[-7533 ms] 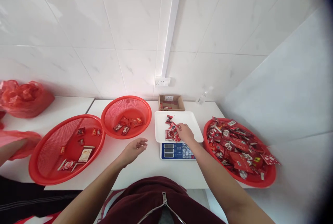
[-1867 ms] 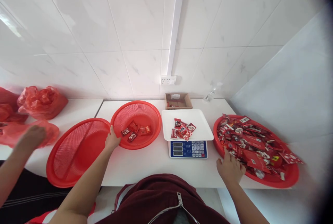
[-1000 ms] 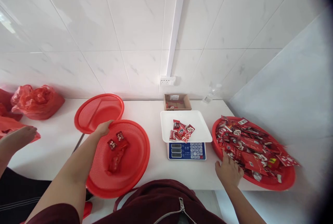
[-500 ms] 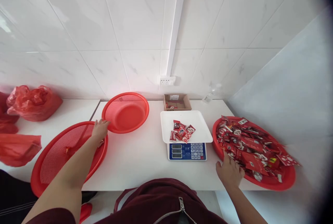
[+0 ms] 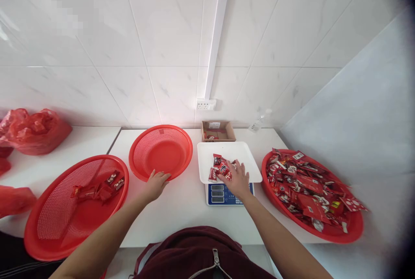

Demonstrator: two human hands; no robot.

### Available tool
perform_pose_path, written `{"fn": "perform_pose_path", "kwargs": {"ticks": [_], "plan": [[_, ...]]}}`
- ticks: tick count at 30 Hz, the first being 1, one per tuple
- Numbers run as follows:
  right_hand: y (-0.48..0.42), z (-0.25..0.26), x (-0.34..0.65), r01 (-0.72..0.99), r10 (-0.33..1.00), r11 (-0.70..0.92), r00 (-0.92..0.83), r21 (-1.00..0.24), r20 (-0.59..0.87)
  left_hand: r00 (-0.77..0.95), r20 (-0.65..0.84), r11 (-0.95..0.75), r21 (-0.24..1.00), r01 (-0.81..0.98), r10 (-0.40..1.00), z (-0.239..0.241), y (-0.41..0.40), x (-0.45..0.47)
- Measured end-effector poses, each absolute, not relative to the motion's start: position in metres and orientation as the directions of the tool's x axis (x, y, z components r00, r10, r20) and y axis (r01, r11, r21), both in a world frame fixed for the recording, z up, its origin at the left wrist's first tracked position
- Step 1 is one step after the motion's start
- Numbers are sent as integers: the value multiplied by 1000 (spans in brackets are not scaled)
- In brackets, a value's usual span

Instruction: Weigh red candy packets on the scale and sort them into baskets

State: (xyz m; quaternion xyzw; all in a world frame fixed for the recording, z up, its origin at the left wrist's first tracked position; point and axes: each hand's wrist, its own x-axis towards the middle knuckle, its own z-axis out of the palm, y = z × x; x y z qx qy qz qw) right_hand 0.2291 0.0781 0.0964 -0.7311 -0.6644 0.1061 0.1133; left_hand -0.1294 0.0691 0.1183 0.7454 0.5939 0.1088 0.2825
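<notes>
Finds right hand (image 5: pixel 238 179) palm-down on the white scale pan (image 5: pixel 233 151), fingers spread over a small cluster of red candy packets (image 5: pixel 219 167), covering and pinning them against the pan; cannot confirm a pinch on any single packet. Places the pan atop the blue-faced scale (image 5: pixel 217 194), mid-table (image 5: pixel 181 210), within reach of both arms. Finds left hand (image 5: pixel 156 182) against the near rim of the small red basket (image 5: pixel 160 151), fingers loosely together, apparently steadying it; cannot tell about closure around the rim. Notes a larger red basket (image 5: pixel 55 218) further left holding a few packets (image 5: pixel 103 184), and a heaped red tray (image 5: pixel 337 238) right of the scale, close by the right arm. Logs cardboard box (image 5: pixel 218 131), bottle (image 5: pixel 257 121) and red bags (image 5: pixel 32 129) back along the wall, out of the hands' way.
</notes>
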Motion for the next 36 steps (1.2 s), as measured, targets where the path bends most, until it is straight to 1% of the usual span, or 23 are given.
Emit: {"fn": "perform_pose_path", "kwargs": {"ticks": [2,4,5,7,9,11,15,18,21,24,26,28,30,33,36], "plan": [[89,98,216,957,993,-66,37,-283,-109,249,-186,-81,624,777,950,119,62,-135],[96,96,209,967,985,-44,1,-253,-170,238,-216,-45,645,762,947,122,56,-140],[98,94,209,971,984,-37,-6,-238,-176,243,-232,-39,642,766,942,125,53,-141],[101,90,209,976,990,-24,-7,-215,-142,260,-270,-40,617,786,927,132,47,-143],[104,87,212,978,998,3,-17,-207,-66,271,-305,-43,587,808,913,139,43,-144],[107,83,215,978,999,44,-42,-203,12,272,-310,-36,597,801,911,143,40,-142],[115,77,224,979,990,110,-92,-170,109,252,-226,-24,697,717,941,148,41,-130],[123,70,233,977,981,149,-126,-154,148,267,-159,-67,733,677,951,154,46,-112],[132,62,243,973,978,156,-127,-169,168,286,-87,-114,777,619,954,160,53,-92],[142,55,251,960,973,172,-132,-221,187,302,-32,-152,811,565,953,163,58,-75],[148,53,256,936,965,209,-150,-282,217,314,-27,-158,822,547,949,164,60,-67],[153,53,260,908,959,214,-124,-361,256,307,-37,-131,851,508,951,165,62,-59],[157,58,264,881,957,148,-13,-449,291,293,-59,-85,886,455,954,168,65,-50],[161,72,267,823,927,11,204,-568,314,289,-100,-23,919,393,952,170,68,-33],[163,91,267,741,885,-102,372,-664,279,275,-178,73,934,351,945,168,71,-12]]}}
